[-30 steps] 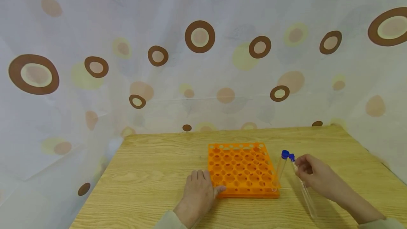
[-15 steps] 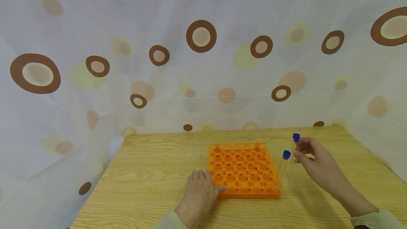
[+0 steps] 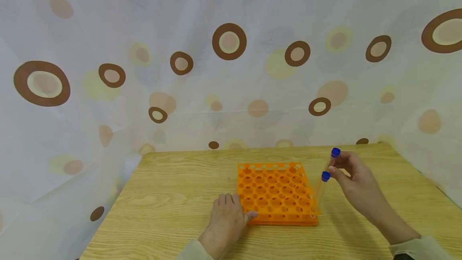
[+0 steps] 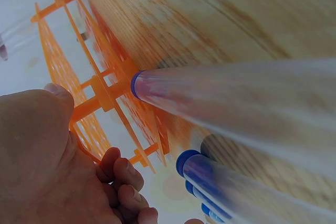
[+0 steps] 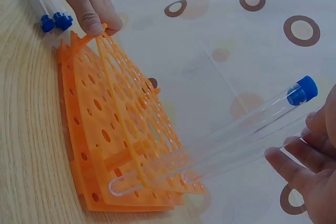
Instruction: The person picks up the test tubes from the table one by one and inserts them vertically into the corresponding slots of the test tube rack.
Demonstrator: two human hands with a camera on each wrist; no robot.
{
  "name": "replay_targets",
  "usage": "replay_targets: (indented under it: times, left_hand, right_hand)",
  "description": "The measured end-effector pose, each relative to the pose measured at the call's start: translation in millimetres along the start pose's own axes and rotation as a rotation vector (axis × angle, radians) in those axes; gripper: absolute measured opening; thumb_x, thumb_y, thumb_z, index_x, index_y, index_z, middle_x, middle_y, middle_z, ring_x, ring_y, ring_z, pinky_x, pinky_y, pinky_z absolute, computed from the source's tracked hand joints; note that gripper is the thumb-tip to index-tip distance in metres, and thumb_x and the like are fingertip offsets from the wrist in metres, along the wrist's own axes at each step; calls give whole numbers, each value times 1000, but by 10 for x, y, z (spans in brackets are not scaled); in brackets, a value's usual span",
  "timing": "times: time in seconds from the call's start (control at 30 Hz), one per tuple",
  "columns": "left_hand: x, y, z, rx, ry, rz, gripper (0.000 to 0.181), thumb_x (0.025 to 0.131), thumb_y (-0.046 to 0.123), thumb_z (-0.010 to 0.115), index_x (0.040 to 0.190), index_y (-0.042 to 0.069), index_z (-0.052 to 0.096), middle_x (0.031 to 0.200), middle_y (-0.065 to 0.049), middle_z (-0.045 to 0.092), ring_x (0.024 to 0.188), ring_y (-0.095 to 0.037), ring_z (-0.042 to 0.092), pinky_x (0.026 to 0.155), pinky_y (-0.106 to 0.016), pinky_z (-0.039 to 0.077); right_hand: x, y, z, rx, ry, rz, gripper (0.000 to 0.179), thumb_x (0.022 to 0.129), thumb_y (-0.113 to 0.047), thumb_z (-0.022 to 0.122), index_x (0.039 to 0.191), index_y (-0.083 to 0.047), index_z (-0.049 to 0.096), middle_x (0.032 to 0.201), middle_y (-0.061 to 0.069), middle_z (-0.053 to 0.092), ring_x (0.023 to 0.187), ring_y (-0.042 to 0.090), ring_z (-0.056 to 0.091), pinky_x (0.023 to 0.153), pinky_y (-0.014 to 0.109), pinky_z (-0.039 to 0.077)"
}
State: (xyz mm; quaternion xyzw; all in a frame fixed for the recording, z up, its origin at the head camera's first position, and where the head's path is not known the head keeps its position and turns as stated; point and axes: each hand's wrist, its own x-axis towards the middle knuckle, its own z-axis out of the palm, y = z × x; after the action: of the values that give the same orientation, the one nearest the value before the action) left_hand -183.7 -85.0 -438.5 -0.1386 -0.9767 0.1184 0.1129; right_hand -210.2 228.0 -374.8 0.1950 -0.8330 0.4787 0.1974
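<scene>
Test tube (image 3: 330,162), pinched in your right hand (image 3: 356,183).
Your left hand (image 3: 227,218) grips the orange rack (image 3: 270,191); just beside your right hand, another capped tube (image 3: 321,191) leans in this rack.

A test-tube rack (image 3: 276,220) sits on a table (image 3: 173,196) before a sheet (image 3: 252,79), with the left hand (image 3: 226,216) at its left side, one tube (image 5: 239,122) leaning in its near right corner, a second tube (image 3: 330,163) in the right hand (image 3: 355,181) just behind, and more tubes (image 5: 63,20) visible past the rack from the right wrist.
</scene>
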Motion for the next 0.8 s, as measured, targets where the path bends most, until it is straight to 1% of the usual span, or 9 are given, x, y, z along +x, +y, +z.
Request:
replay_targets:
  times: [0.13, 0.27, 0.37, 0.5, 0.57, 0.67, 0.8]
  left_hand:
    - [5, 8, 6, 1, -20, -6, 68, 93, 73, 23, 84, 8, 44, 73, -2, 36, 69, -17, 33, 63, -28, 34]
    - [10, 15, 16, 3, -25, -13, 68, 93, 73, 24, 84, 8, 44, 74, -2, 37, 69, -18, 33, 64, -28, 35]
    - [6, 15, 14, 12, -2, -9, 68, 94, 72, 25, 83, 8, 45, 72, -1, 36, 68, -17, 32, 63, -27, 33]
    - [-13, 11, -3, 22, 34, -1, 66, 94, 71, 27, 80, 10, 44, 69, 0, 33, 64, -16, 28, 59, -26, 28]
    - [-19, 10, -9, 19, 42, -1, 65, 94, 71, 28, 79, 10, 44, 68, 0, 32, 63, -16, 27, 59, -26, 26]
    - [-18, 13, -8, 7, 42, -10, 65, 94, 71, 30, 79, 10, 44, 68, 0, 32, 64, -16, 27, 60, -26, 26]
    - [-1, 20, 8, -7, 5, -19, 67, 93, 72, 27, 82, 9, 45, 71, -1, 35, 67, -17, 30, 62, -27, 30]
  right_hand:
    - [-2, 6, 33, 1, -5, 8, 19, 101, -6, 53, 118, 0, 47, 104, 4, 58, 94, -2, 60, 78, 12, 52]
    - [-10, 23, 64, -4, -20, 33, 19, 101, -5, 54, 118, 1, 47, 106, 3, 57, 95, -3, 59, 79, 12, 52]
    - [-20, 52, 86, -19, -28, 61, 19, 100, -2, 53, 118, 1, 48, 108, 3, 56, 97, -5, 58, 79, 11, 51]
    - [-30, 85, 114, -31, -33, 87, 21, 99, 4, 51, 120, 2, 48, 111, 7, 57, 98, -8, 56, 79, 10, 50]
    - [-38, 96, 129, -28, -38, 85, 22, 99, 6, 50, 121, 3, 48, 113, 10, 57, 99, -9, 55, 80, 9, 50]
    - [-50, 110, 156, -23, -47, 67, 21, 100, 2, 50, 122, 3, 49, 115, 10, 57, 100, -10, 55, 81, 10, 51]
    - [-60, 119, 187, -19, -51, 27, 21, 101, 0, 50, 122, 3, 51, 111, 7, 58, 103, -11, 55, 83, 12, 52]
